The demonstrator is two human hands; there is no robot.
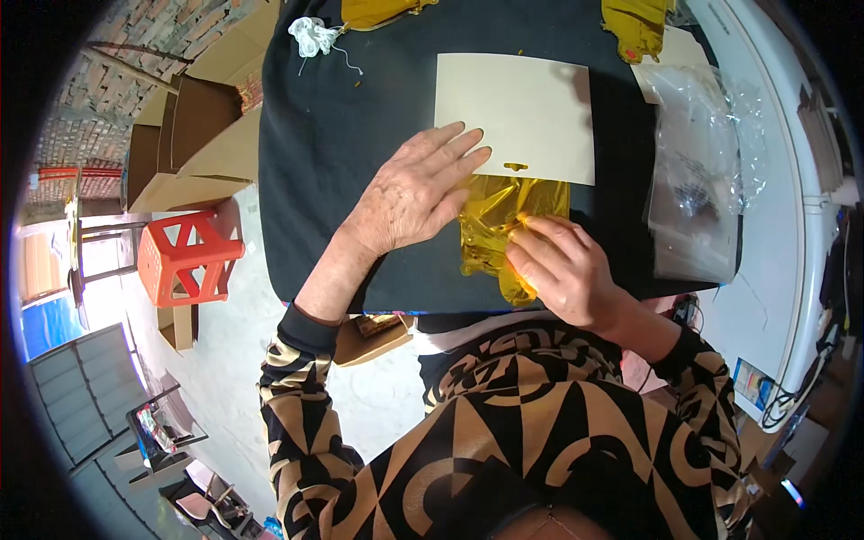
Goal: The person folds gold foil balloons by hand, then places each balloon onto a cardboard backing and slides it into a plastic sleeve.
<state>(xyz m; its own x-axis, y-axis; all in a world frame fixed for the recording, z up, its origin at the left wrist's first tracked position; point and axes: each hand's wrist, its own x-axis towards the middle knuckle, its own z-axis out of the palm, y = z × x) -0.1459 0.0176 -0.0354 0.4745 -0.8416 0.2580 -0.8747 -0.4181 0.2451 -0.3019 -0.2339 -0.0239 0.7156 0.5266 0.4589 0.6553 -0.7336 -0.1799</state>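
Note:
A shiny gold foil balloon (490, 216), flat and creased, lies on the dark cloth of the table, its upper part meeting the lower edge of a pale card (517, 112). That card has a small hanging slot near its lower edge. My left hand (414, 189) rests palm down, fingers stretched out, the fingertips on the card's lower left corner and the thumb by the foil. With bent fingers pressed together, my right hand (567, 274) pinches the foil on its right side. A loose foil lobe hangs below these fingers.
Clear plastic bags (693, 180) lie at the table's right side, beside a white appliance (765, 117). More gold foil (634, 27) is at the far edge, and crumpled white string (313, 36) at far left. A red stool (189, 258) and cardboard boxes (216, 139) stand left.

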